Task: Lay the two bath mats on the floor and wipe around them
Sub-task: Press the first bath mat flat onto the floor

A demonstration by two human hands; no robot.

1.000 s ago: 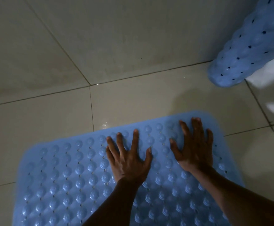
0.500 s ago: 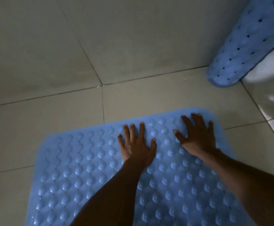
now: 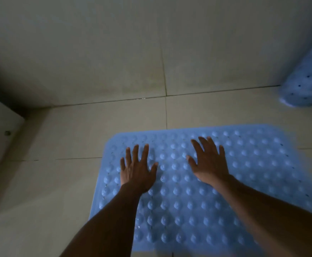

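Observation:
A light blue bath mat (image 3: 253, 164) with rows of round bumps lies flat on the tiled floor, filling the lower right of the view. My left hand (image 3: 136, 169) rests palm down near the mat's left edge, fingers spread. My right hand (image 3: 209, 162) lies palm down on the mat's far middle, fingers apart. Neither hand holds anything. A second blue mat (image 3: 307, 84) with small dark holes stands curled or rolled at the right edge, its lower end touching the floor; its top is cut off by the frame.
A tiled wall (image 3: 114, 52) rises just beyond the mat, meeting the floor along a grout line. A pale panel or fixture (image 3: 1, 130) with a small round screw stands at the left, with a dark corner behind it. Bare floor tiles (image 3: 49, 182) lie left of the mat.
The view has swung left, so the mat and the rolled mat sit farther right. Both hands have slid leftward across the flat mat, the left one now near its left edge.

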